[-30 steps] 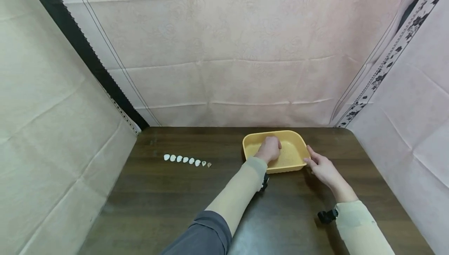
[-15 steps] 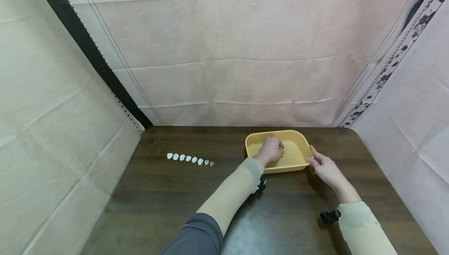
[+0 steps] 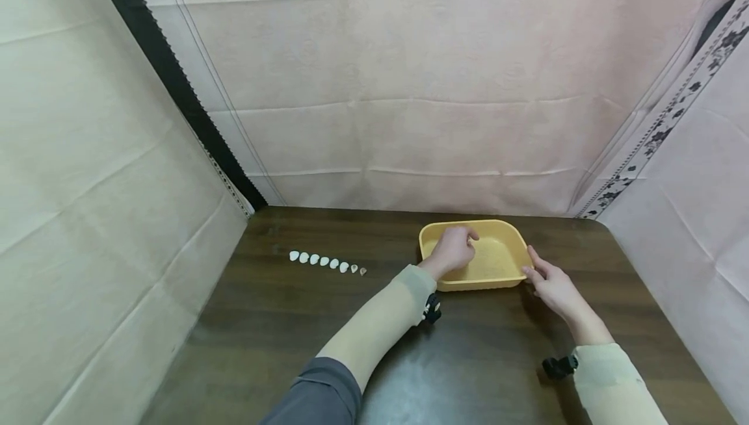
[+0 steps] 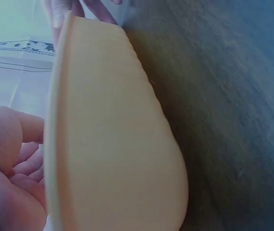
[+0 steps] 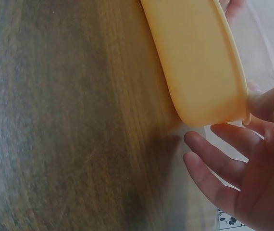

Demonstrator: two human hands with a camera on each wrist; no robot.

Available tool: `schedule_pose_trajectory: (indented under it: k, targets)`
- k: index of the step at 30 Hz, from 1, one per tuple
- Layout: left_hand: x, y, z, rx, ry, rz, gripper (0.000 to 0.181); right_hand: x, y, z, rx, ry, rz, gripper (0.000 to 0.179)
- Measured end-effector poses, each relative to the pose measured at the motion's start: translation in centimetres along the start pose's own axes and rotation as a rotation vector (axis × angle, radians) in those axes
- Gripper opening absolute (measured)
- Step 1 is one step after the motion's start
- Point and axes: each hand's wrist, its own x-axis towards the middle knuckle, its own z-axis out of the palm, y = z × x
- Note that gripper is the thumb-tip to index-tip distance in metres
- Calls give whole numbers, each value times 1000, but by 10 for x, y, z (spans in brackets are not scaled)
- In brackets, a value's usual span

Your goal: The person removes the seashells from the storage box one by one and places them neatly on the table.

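Note:
A shallow yellow plastic tray [image 3: 497, 282] sits near the table's far edge, right of centre. My left hand [image 3: 453, 251] reaches over its near left rim with curled fingers. In the left wrist view, a small greyish-white bit, apparently a shell [image 4: 42, 148], shows between the thumb and fingers, mostly hidden by the tray wall. My right hand [image 3: 552, 288] pinches the tray's right rim between thumb and index finger; the other fingers spread below it in the right wrist view. Left of the tray lies a row of several small white shells [image 3: 324, 261], the rightmost smaller and browner.
The dark wooden table [image 3: 468, 360] extends in front of the tray. Pale cloth hangs behind it [image 3: 409, 139] and along both sides. Black wrist cameras are strapped below both hands.
The head view has turned slightly left, so everything appears farther right. My left hand's fingers have shifted a little inside the tray. The right hand keeps its grip, and the shell row looks unchanged.

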Motion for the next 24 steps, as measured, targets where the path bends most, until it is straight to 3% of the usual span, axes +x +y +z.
schedule_pose_trajectory:
  k: [6, 10, 18, 24]
  targets:
    - [-9, -4, -12, -79, 38, 57, 18, -1, 1, 0, 1, -2, 1, 67]
    - [-19, -8, -21, -149, 63, 81, 23, -1, 1, 1, 13, -5, -9, 66]
    - [-51, -22, -51, -424, 178, 88, 17, -1, 3, 2, 34, -10, -18, 66]
    - [-76, -44, -75, -420, 190, 92, 13, 0, 4, 0, 34, -15, -22, 66]
